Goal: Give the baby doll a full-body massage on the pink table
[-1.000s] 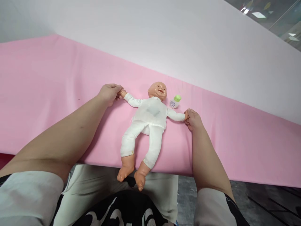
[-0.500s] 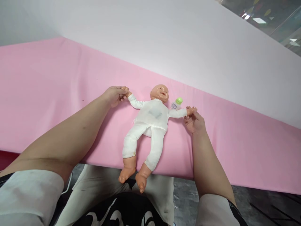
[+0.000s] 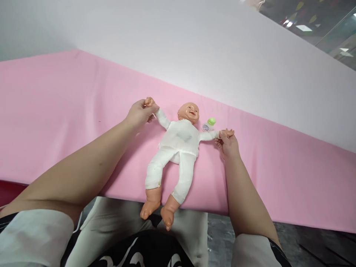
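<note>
A baby doll in white clothes lies face up, its bare feet over the near edge of the pink surface. My left hand is closed on the doll's arm at the wrist, on the left of the view, and the doll's small hand sticks out above my fingers. On the right, my right hand grips the doll's other wrist from below. Both doll arms are spread out sideways. Beside the doll's head stands or leans a small clear bottle with a green cap; which, I cannot tell.
A pale wall rises behind the pink surface. My legs are below the near edge. Dark thin bars show at the lower right, above a grey floor.
My left hand has shifted right and slightly up the doll's arm from its hand, bending that arm upward. My right hand has moved slightly left, onto the doll's wrist.
</note>
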Demonstrator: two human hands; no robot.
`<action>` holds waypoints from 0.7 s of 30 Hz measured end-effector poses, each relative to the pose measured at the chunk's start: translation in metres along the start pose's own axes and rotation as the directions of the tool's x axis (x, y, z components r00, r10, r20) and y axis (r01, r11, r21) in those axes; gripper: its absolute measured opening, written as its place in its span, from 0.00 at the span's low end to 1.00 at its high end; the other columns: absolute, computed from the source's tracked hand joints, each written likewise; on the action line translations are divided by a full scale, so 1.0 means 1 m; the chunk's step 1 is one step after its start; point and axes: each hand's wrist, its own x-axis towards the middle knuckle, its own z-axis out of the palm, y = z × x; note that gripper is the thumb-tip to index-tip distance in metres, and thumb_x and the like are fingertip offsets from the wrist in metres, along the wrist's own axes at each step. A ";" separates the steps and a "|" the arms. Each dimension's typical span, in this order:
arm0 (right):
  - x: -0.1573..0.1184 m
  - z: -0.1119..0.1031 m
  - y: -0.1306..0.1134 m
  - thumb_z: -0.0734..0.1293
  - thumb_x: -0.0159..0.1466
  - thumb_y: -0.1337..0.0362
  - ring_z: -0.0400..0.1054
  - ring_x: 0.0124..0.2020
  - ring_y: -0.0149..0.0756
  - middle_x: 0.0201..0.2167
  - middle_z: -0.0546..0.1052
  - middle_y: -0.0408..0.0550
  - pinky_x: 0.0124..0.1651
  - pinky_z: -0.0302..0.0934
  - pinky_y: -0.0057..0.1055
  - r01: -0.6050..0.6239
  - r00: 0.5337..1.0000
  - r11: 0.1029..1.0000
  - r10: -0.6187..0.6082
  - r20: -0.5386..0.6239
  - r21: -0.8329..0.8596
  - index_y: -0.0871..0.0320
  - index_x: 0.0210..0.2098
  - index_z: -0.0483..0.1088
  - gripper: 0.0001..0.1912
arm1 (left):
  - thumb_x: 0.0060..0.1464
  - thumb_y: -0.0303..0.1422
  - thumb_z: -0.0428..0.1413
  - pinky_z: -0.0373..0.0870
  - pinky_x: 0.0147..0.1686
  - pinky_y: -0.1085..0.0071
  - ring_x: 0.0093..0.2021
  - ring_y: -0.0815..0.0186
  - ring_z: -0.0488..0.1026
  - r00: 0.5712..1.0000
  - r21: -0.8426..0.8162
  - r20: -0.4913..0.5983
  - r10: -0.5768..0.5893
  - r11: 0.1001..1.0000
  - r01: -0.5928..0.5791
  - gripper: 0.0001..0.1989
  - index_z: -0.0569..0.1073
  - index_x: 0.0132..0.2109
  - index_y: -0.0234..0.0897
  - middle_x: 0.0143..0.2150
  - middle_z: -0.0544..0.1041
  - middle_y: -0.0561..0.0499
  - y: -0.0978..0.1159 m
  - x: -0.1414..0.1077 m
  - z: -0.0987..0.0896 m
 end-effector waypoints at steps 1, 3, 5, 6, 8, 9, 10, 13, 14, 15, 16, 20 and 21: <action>-0.005 0.006 -0.003 0.83 0.53 0.47 0.73 0.26 0.30 0.28 0.76 0.39 0.28 0.72 0.24 0.043 0.998 0.999 -0.043 0.039 0.005 0.53 0.45 0.70 0.30 | 0.45 0.34 0.69 0.60 0.22 0.73 0.23 0.71 0.67 0.999 -0.012 0.041 0.008 1.000 -0.007 0.16 0.69 0.36 0.39 0.29 0.70 0.55 0.004 -0.008 0.006; -0.017 0.018 -0.008 0.82 0.54 0.49 0.75 0.30 0.33 0.32 0.78 0.42 0.34 0.75 0.29 0.144 0.982 0.989 -0.138 0.133 -0.034 0.53 0.47 0.72 0.28 | 0.43 0.36 0.70 0.62 0.25 0.72 0.26 0.70 0.69 0.989 0.016 0.138 0.060 0.998 -0.063 0.18 0.70 0.36 0.38 0.31 0.74 0.52 0.010 -0.022 0.017; -0.031 0.030 -0.012 0.82 0.55 0.53 0.78 0.41 0.39 0.41 0.81 0.47 0.44 0.78 0.37 0.295 0.934 0.947 -0.258 0.247 -0.127 0.53 0.46 0.74 0.24 | 0.41 0.37 0.70 0.66 0.28 0.70 0.29 0.67 0.72 0.954 0.155 0.288 0.079 0.979 -0.128 0.18 0.75 0.38 0.37 0.34 0.78 0.50 0.012 -0.035 0.025; -0.038 0.035 -0.013 0.81 0.56 0.56 0.78 0.47 0.42 0.46 0.81 0.49 0.51 0.77 0.40 0.384 0.893 0.907 -0.317 0.320 -0.172 0.53 0.46 0.76 0.21 | 0.41 0.37 0.70 0.67 0.30 0.69 0.30 0.65 0.74 0.926 0.259 0.371 0.067 0.950 -0.173 0.18 0.77 0.40 0.37 0.34 0.79 0.50 0.013 -0.040 0.028; -0.050 0.044 -0.015 0.77 0.60 0.61 0.76 0.57 0.45 0.54 0.80 0.51 0.61 0.73 0.44 0.528 0.790 0.804 -0.347 0.506 -0.274 0.52 0.50 0.79 0.18 | 0.42 0.37 0.67 0.69 0.33 0.69 0.32 0.63 0.76 0.858 0.457 0.514 0.015 0.842 -0.288 0.19 0.81 0.44 0.39 0.34 0.80 0.52 0.014 -0.047 0.032; -0.055 0.047 -0.015 0.75 0.62 0.63 0.74 0.59 0.45 0.57 0.79 0.51 0.63 0.71 0.45 0.583 0.741 0.746 -0.325 0.588 -0.321 0.50 0.52 0.80 0.18 | 0.44 0.36 0.66 0.69 0.34 0.69 0.33 0.63 0.77 0.826 0.522 0.564 -0.008 0.778 -0.350 0.19 0.82 0.45 0.40 0.34 0.81 0.53 0.015 -0.050 0.033; -0.058 0.049 -0.016 0.73 0.64 0.64 0.74 0.61 0.45 0.59 0.77 0.51 0.64 0.70 0.45 0.625 0.700 0.692 -0.290 0.653 -0.362 0.48 0.54 0.81 0.19 | 0.44 0.35 0.64 0.69 0.34 0.70 0.33 0.63 0.77 0.798 0.559 0.602 -0.019 0.724 -0.405 0.18 0.83 0.46 0.41 0.35 0.81 0.54 0.017 -0.051 0.033; -0.062 0.052 -0.016 0.70 0.66 0.66 0.72 0.64 0.44 0.63 0.74 0.49 0.65 0.71 0.44 0.691 0.637 0.593 -0.230 0.735 -0.414 0.43 0.58 0.80 0.23 | 0.46 0.32 0.61 0.70 0.35 0.70 0.35 0.64 0.78 0.751 0.580 0.660 -0.015 0.646 -0.497 0.18 0.83 0.46 0.41 0.38 0.82 0.53 0.021 -0.053 0.035; -0.062 0.052 -0.015 0.70 0.66 0.66 0.72 0.64 0.44 0.64 0.74 0.49 0.65 0.71 0.44 0.697 0.632 0.586 -0.231 0.739 -0.413 0.43 0.59 0.80 0.23 | 0.46 0.32 0.61 0.70 0.36 0.70 0.35 0.64 0.78 0.746 0.579 0.666 -0.009 0.637 -0.509 0.18 0.83 0.46 0.41 0.39 0.82 0.53 0.021 -0.053 0.035; -0.061 0.052 -0.015 0.70 0.66 0.66 0.72 0.64 0.44 0.64 0.74 0.49 0.64 0.71 0.44 0.695 0.637 0.589 -0.240 0.732 -0.411 0.43 0.59 0.79 0.23 | 0.47 0.32 0.61 0.70 0.36 0.70 0.36 0.64 0.78 0.749 0.580 0.663 0.000 0.632 -0.514 0.18 0.83 0.46 0.41 0.39 0.82 0.53 0.020 -0.052 0.035; -0.060 0.051 -0.015 0.71 0.66 0.65 0.73 0.63 0.44 0.63 0.75 0.48 0.63 0.72 0.44 0.683 0.652 0.603 -0.250 0.716 -0.412 0.43 0.59 0.79 0.23 | 0.47 0.33 0.61 0.70 0.37 0.70 0.36 0.64 0.78 0.760 0.583 0.650 0.012 0.633 -0.509 0.18 0.84 0.47 0.41 0.40 0.83 0.53 0.019 -0.052 0.035; -0.049 0.043 -0.011 0.73 0.66 0.58 0.77 0.42 0.39 0.52 0.81 0.48 0.48 0.75 0.40 0.530 0.803 0.737 -0.276 0.529 -0.420 0.47 0.62 0.76 0.24 | 0.51 0.40 0.64 0.69 0.34 0.71 0.33 0.65 0.76 0.873 0.605 0.481 0.077 0.692 -0.394 0.20 0.83 0.50 0.42 0.36 0.82 0.54 0.010 -0.045 0.029; -0.044 0.038 -0.010 0.73 0.66 0.55 0.75 0.38 0.37 0.49 0.82 0.48 0.44 0.75 0.39 0.483 0.843 0.777 -0.287 0.455 -0.405 0.48 0.63 0.75 0.26 | 0.51 0.42 0.64 0.69 0.34 0.71 0.32 0.65 0.75 0.906 0.601 0.411 0.103 0.717 -0.354 0.20 0.82 0.50 0.41 0.36 0.82 0.54 0.008 -0.042 0.026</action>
